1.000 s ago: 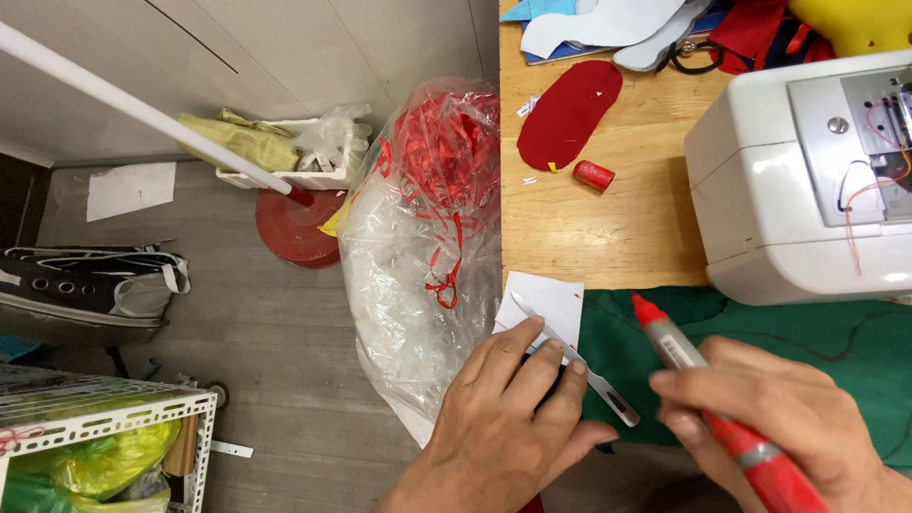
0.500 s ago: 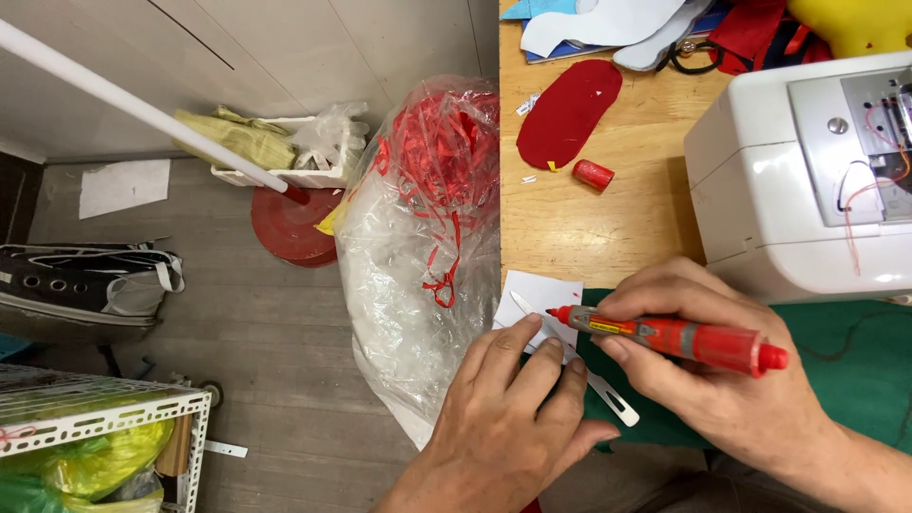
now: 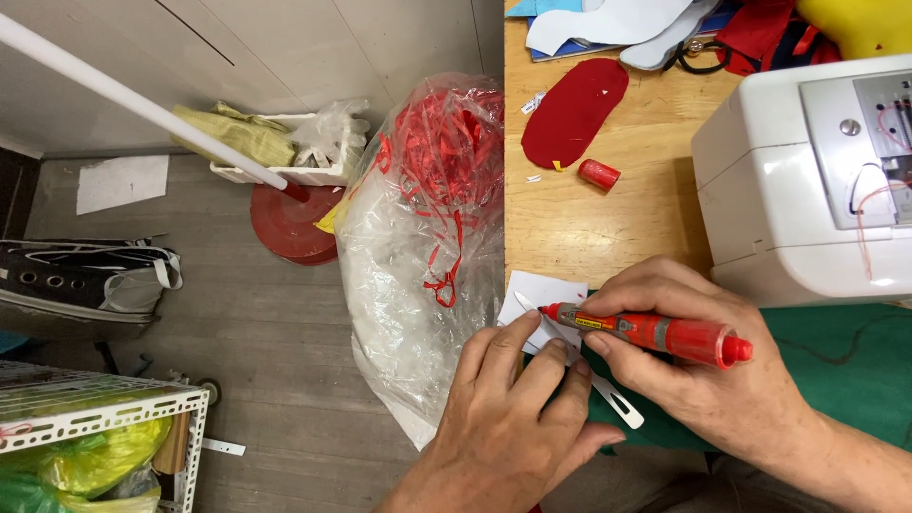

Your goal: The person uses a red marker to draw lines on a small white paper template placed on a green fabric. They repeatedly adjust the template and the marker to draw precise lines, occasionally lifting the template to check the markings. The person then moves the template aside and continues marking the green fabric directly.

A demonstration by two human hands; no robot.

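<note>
- Two bare hands are seen from above at the near edge of a wooden worktop [image 3: 608, 214].
- One red marker pen [image 3: 646, 331] is gripped in the right hand [image 3: 703, 366], whose fingers are curled closed around the barrel; the pen lies nearly level, its tip pointing left and touching one small white paper piece [image 3: 546, 293].
- The left hand [image 3: 518, 418] is laid flat with fingers together and extended, pressing on one thin metal ruler-like strip [image 3: 616, 404] over the white paper piece; nothing is grasped by it.
- The paper and strip are placed at the corner of one green cloth [image 3: 855, 380] spread on the worktop.
- One red oval fabric piece [image 3: 573, 112] and one red pen cap [image 3: 598, 174] are seen farther back, well apart from the hands.
- One white sewing machine [image 3: 788, 190] is set to the right, just beyond the right hand.
- One clear plastic bag [image 3: 418, 247] filled with red scraps is hung beside the worktop's left edge, near the left hand.
</note>
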